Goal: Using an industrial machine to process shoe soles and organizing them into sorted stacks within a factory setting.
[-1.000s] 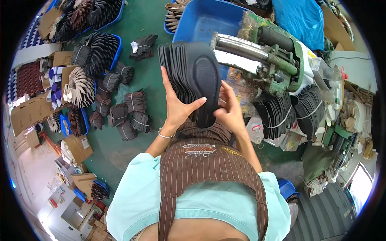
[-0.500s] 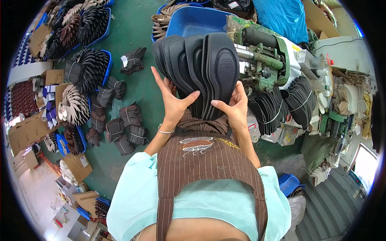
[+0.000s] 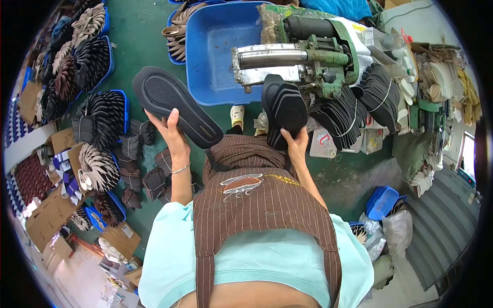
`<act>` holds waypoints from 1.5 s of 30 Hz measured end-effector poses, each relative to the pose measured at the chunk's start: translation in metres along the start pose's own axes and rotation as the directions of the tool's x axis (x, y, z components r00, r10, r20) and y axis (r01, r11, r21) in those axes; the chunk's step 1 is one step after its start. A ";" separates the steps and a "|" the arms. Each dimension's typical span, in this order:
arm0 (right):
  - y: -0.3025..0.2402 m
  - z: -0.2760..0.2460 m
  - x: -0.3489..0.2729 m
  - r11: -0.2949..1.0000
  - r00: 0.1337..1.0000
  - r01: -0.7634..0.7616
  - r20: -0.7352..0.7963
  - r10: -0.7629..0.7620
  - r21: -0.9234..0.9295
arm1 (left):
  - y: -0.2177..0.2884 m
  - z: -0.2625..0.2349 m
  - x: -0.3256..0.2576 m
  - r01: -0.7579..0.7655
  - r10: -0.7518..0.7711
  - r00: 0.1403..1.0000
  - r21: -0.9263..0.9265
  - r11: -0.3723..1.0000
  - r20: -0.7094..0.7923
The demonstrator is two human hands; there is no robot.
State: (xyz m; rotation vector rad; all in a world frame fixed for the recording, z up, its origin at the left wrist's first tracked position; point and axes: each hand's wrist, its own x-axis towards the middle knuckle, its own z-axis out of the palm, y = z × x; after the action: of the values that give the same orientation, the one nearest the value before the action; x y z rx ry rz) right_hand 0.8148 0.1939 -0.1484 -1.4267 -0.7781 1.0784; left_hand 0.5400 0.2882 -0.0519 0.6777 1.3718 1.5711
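In my left hand point(image 3: 172, 134) is a black insole point(image 3: 172, 102), its cupped top facing up and tilted toward the lower right. I cannot tell whether more insoles lie under it. My right hand point(image 3: 296, 145), closed around the heel end, holds a small stack of black insoles point(image 3: 284, 102) standing on end with their edges staggered. The two hands are apart, the left one farther out to the side. Beyond the right stack is a green machine point(image 3: 328, 57) with a shiny metal roller and arm.
A large blue tub point(image 3: 205, 61) stands beyond my hands. Tied bundles of black insoles point(image 3: 336, 115) hang beside the machine. On the green floor at left lie dark tied bundles point(image 3: 154, 182) and blue crates of fanned insoles point(image 3: 105, 113). Blue bins point(image 3: 381, 203) and plastic bags stand at lower right.
The fanned stack that both hands held together is now split. My left hand has moved left with an insole; my right hand keeps a smaller stack, lower down. The tub and machine arm now show.
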 end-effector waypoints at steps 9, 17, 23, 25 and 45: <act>-0.064 0.038 0.041 0.983 0.980 0.183 -0.079 -0.183 -0.012 | -0.008 0.003 -0.003 -0.001 -0.002 0.997 0.037 0.999 0.080; -0.008 0.039 0.048 0.994 0.990 0.110 -0.090 -0.111 -0.008 | -0.015 0.002 -0.012 0.089 -0.095 0.984 0.048 0.995 0.150; -0.051 0.038 0.022 0.958 0.978 0.189 -0.045 -0.203 -0.216 | -0.014 0.009 -0.017 0.056 -0.068 0.982 0.073 0.996 0.178; -0.003 0.035 0.007 0.981 0.983 0.155 -0.084 -0.165 -0.112 | -0.014 0.007 -0.016 0.116 -0.123 0.970 0.043 0.992 0.209; -0.112 0.092 0.029 0.991 0.927 -0.012 0.369 0.060 -0.131 | -0.028 0.030 -0.048 -0.097 -0.023 0.959 0.405 0.909 0.281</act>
State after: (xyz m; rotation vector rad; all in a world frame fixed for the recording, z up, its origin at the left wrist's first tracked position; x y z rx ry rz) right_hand 0.7533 0.2723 -0.0396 -1.3612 -1.1118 1.3728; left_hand 0.5945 0.2587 -0.0647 1.1459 1.4930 1.1573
